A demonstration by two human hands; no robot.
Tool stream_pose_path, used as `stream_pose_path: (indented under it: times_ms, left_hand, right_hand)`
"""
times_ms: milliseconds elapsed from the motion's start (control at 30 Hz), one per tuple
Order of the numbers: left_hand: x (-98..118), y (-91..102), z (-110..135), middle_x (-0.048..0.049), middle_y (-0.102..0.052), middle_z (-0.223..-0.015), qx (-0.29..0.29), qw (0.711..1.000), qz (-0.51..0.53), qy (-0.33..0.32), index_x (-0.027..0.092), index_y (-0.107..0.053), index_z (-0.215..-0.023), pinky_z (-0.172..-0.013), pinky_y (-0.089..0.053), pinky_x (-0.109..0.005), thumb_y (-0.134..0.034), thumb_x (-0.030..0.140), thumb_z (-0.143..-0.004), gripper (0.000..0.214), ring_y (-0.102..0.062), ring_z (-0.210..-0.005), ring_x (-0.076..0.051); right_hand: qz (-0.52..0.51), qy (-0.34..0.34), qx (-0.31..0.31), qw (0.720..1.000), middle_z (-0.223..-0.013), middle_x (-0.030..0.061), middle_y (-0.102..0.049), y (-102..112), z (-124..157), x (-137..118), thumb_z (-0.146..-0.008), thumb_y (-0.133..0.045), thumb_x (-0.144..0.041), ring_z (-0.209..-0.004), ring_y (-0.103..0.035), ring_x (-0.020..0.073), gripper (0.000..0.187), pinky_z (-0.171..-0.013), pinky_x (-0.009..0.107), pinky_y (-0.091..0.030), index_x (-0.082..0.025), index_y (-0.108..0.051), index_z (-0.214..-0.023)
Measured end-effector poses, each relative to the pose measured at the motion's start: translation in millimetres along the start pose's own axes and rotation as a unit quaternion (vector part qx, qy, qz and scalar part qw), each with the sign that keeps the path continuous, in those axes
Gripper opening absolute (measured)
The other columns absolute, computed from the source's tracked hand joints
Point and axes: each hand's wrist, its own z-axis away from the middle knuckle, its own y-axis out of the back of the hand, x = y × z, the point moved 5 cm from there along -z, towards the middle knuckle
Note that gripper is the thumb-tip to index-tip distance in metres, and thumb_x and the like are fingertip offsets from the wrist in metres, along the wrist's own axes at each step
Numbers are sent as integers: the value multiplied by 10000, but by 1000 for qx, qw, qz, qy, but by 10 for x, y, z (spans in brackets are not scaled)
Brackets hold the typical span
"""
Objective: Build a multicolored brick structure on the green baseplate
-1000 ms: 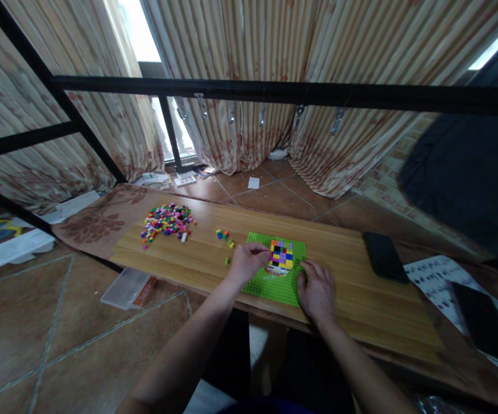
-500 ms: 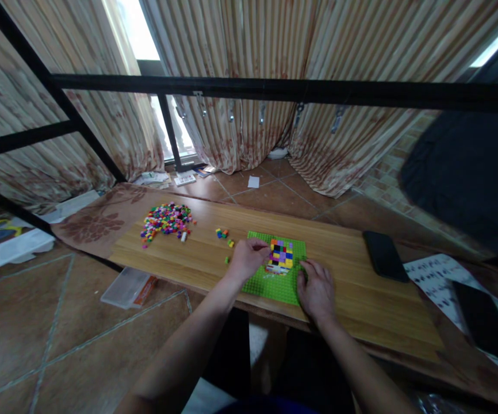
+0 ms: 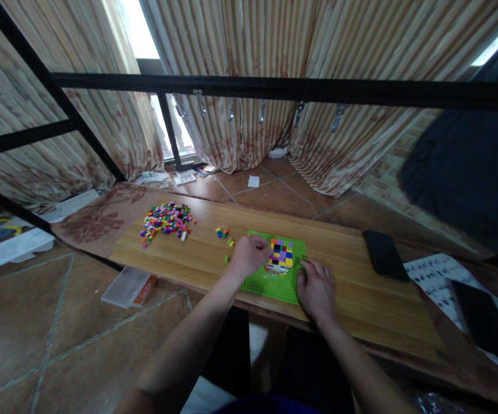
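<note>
A green studded baseplate [image 3: 270, 287] lies on the wooden table, with a block of coloured toy bricks [image 3: 281, 256] built up on it. My left hand [image 3: 249, 256] reaches over the plate's left part. Its fingers are pinched together at the left side of the brick build, and whatever is between the fingertips is too small to make out. At the plate's right edge, my right hand [image 3: 317, 287] rests with bent fingers and thumb gripping that edge. Several loose bricks [image 3: 222, 233] lie left of the plate, and a small green brick [image 3: 227, 260] sits beside my left hand.
A heap of mixed bricks [image 3: 167, 219] covers the table's left end. A black phone [image 3: 386, 256] lies at the right, near a printed sheet [image 3: 436, 276] with another dark device [image 3: 488, 322] on it. A clear plastic box [image 3: 126, 286] is below the table's left side.
Both hands stay almost where they were, with the left fingers still at the brick build's left side. The baseplate has barely shifted.
</note>
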Motion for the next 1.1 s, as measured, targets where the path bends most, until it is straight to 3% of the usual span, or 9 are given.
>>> stream_pose_path:
  times_ms: [233, 433, 700, 833, 967, 1100]
  left_hand:
    - [-100, -56, -58, 47, -594, -514, -20, 989, 129, 70, 135, -622, -701, -474, -392, -191, -705, 67, -654, 117, -521, -449, -75]
    - [-81, -79, -41, 63, -555, -478, -34, 984, 142, 98, 130, -601, -682, -450, -374, -178, -696, 58, -673, 121, -490, -418, -62]
    - [-121, -122, -57, 77, -545, -489, -18, 988, 127, 89, 145, -586, -688, -468, -373, -177, -682, 72, -654, 125, -500, -434, -65]
    - [-169, -134, 15, 56, -588, -577, 20, 991, 129, 23, 142, -607, -733, -510, -393, -180, -662, 109, -674, 87, -517, -496, -67]
    - [-264, 22, 239, 33, -595, -639, 72, 991, 107, -31, 150, -639, -804, -547, -405, -196, -606, 225, -777, 87, -531, -563, -88]
    - [-436, 426, 475, -3, -653, -767, 145, 989, 10, -27, 157, -649, -904, -631, -444, -221, -577, 236, -814, 140, -584, -659, -112]
  right_hand:
    - [-7, 4, 9, 1000, -1179, 123, -644, -6, 4, 11, -901, -437, -231, -1055, -535, 256, 320, -941, 414, -422, -167, -658, -1123]
    - [-3, 9, 9, 1000, -1170, 117, -643, -22, 10, 33, -900, -443, -242, -1046, -533, 256, 316, -936, 404, -421, -170, -655, -1123]
    - [10, 15, 5, 1000, -1184, 127, -645, -41, 14, 43, -912, -438, -255, -1051, -531, 263, 321, -953, 408, -428, -145, -654, -1123]
    - [4, 14, 6, 1000, -1180, 132, -644, -42, 15, 52, -910, -440, -257, -1060, -532, 261, 324, -962, 406, -428, -139, -651, -1125]
    - [5, 14, 2, 1000, -1180, 129, -645, -44, 18, 56, -910, -434, -264, -1054, -532, 266, 331, -961, 414, -431, -140, -648, -1130]
    - [8, 13, -1, 1000, -1187, 132, -640, -49, 20, 62, -912, -428, -268, -1062, -528, 272, 337, -963, 423, -432, -138, -650, -1129]
